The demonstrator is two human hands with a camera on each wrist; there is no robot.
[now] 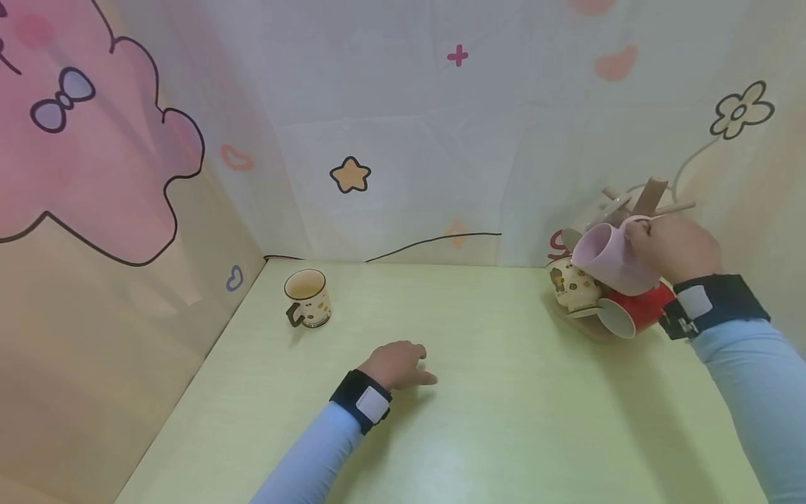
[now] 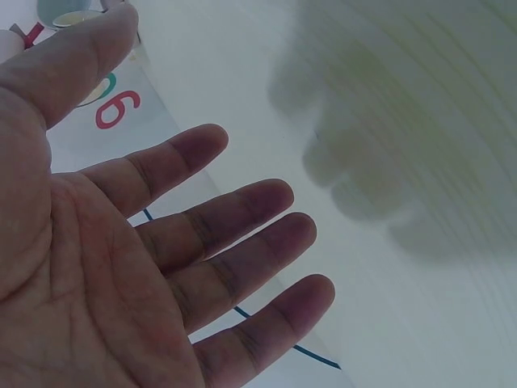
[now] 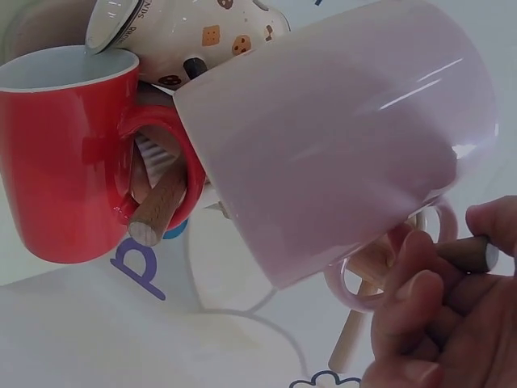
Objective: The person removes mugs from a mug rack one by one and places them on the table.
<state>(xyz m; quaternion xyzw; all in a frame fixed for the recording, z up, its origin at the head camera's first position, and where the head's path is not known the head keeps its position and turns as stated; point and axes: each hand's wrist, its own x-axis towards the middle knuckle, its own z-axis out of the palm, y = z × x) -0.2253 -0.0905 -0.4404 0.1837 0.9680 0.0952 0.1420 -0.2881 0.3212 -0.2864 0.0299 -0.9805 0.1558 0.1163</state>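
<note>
At the right, my right hand is at the handle of a pink mug, its curled fingers against the handle. A wooden peg of the mug tree passes through that handle, its end between my thumb and fingers. The mug lies tilted, mouth to the left. Below it a red mug hangs by its handle on another peg, beside a cream patterned mug. My left hand hovers over the table with fingers spread, holding nothing.
A cream mug with a dark handle stands upright on the pale table at the back left. Behind the table hangs a printed cloth with cartoon shapes. The tree stands close to that cloth, at the table's back right.
</note>
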